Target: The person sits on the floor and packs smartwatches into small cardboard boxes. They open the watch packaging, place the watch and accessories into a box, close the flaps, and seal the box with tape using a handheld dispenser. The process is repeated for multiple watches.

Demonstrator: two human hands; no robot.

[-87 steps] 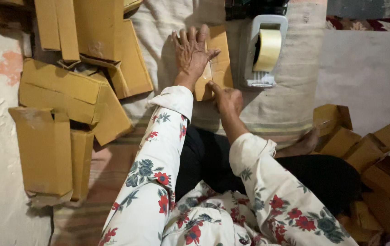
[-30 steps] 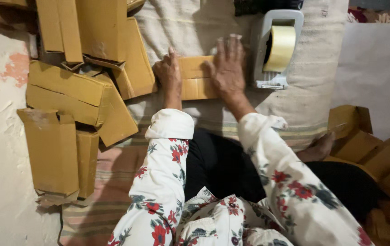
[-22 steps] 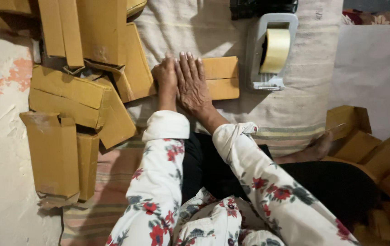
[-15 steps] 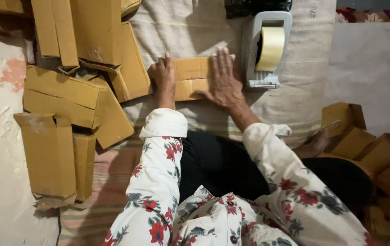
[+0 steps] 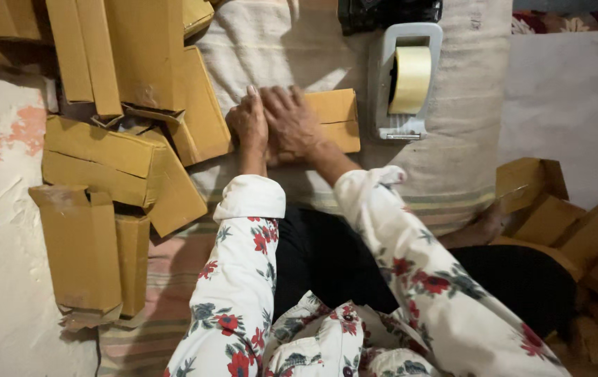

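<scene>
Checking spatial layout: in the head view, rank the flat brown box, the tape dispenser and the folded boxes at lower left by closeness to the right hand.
From the right hand:
1. Flat brown box, directly under it.
2. Tape dispenser, to its right.
3. Folded boxes, far lower left.

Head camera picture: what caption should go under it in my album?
Both hands, left hand and right hand, press flat on a small cardboard box beside a tape dispenser.

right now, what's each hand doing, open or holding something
Left hand: open, palm down, pressing the left end of the flat cardboard box.
Right hand: open, fingers spread flat on the same box, gripping nothing.
</scene>
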